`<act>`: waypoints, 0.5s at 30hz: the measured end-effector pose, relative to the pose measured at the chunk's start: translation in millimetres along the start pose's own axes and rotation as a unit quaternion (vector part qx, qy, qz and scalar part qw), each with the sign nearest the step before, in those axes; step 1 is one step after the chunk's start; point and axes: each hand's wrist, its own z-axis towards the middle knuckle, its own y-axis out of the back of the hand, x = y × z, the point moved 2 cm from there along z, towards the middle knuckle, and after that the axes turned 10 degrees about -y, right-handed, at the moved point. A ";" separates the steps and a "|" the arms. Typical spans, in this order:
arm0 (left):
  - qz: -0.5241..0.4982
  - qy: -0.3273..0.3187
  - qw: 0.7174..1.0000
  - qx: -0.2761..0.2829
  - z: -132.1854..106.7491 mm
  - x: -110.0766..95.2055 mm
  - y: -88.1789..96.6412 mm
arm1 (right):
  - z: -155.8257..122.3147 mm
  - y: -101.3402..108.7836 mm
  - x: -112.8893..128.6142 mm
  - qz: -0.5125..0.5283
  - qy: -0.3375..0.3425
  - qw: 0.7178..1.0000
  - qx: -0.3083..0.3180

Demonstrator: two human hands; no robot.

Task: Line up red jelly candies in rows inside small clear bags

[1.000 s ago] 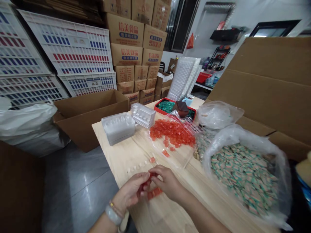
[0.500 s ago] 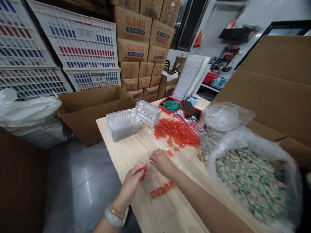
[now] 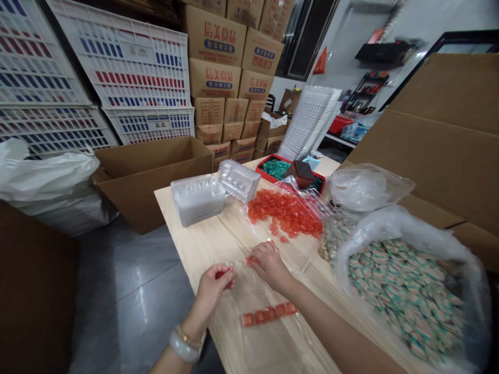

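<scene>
Where the hands meet: over the near part of a pale wooden table [image 3: 183, 244], a thin clear strip [image 3: 236, 263] spanning between them.
Left hand [image 3: 215, 291]: fingers curled narrow, pinching a red piece [image 3: 221, 274].
Right hand [image 3: 268, 266]: fingers narrow, pinching a small orange-red piece [image 3: 250, 261] at the strip's right end; exact grip partly hidden.
Finished row: orange-red sweets [image 3: 268, 314] on clear film [image 3: 265, 343], just below the hands, nearer the right hand; long axis runs across the view, rising slightly rightward.
Loose stock: orange-red sweet pile [image 3: 284, 213] on a clear bag, beyond the right hand.
Edges: table's left edge just beyond the left wrist; open tabletop left of the pile.
Right side: clear bag of striped sweets [image 3: 405, 296], beyond the right forearm.
Rear: clear plastic trays [image 3: 198, 200] near the table's far end.
</scene>
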 end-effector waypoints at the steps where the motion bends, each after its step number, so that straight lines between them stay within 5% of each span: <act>1: 0.006 -0.003 1.000 0.001 -0.3 -0.5 -0.1 | 0.5 -0.4 -1.2 0.000 -0.005 1.000 0.007; 8: -0.019 0.006 1.000 0.013 -8.0 -8.8 -3.4 | -3.6 5.5 9.4 -0.040 -0.013 0.999 0.024; 11: -0.099 0.051 0.994 0.019 -17.1 -16.1 -9.9 | -14.3 9.1 22.8 0.107 -0.067 0.992 0.024; 13: -0.120 0.060 0.991 0.032 -23.3 -20.8 -14.5 | -23.3 6.0 30.0 0.303 -0.147 0.936 0.099; 15: -0.089 0.035 0.994 0.057 -27.4 -23.4 -17.0 | -32.4 2.3 36.7 0.465 -0.212 0.839 0.187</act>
